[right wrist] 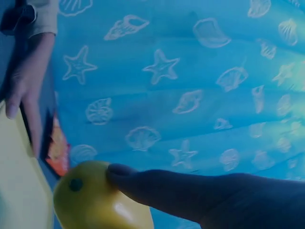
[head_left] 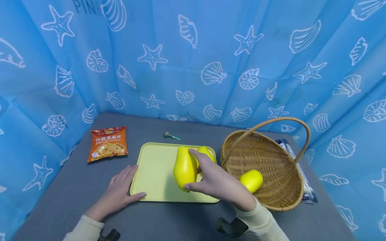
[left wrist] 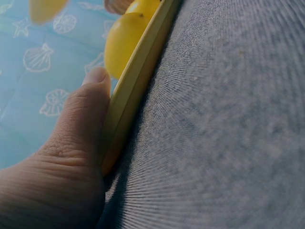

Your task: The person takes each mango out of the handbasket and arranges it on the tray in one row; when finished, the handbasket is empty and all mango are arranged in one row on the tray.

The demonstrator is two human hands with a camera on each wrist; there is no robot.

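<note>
My right hand [head_left: 215, 180] grips a yellow mango [head_left: 184, 169] above the right half of a pale yellow tray [head_left: 153, 174]. Its thumb presses near the mango's lower end; in the right wrist view the mango [right wrist: 102, 200] shows a dark spot at its tip. Behind the held fruit, a bumpy yellow fruit [head_left: 206, 152] sits at the tray's far right corner, partly covered by the hand. My left hand [head_left: 122, 187] lies at the tray's left end with fingers extended along the edge and thumb at the front left corner. The left wrist view has the thumb [left wrist: 86, 109] against the tray rim [left wrist: 138, 76].
Right of the tray, a wicker basket [head_left: 271, 167] with a tall handle holds a smooth yellow fruit [head_left: 251, 180]. A blue and silver packet [head_left: 307, 187] lies behind the basket's right side. An orange snack bag [head_left: 108, 144] lies back left, and a small green-stemmed item [head_left: 172, 136] lies beyond the tray.
</note>
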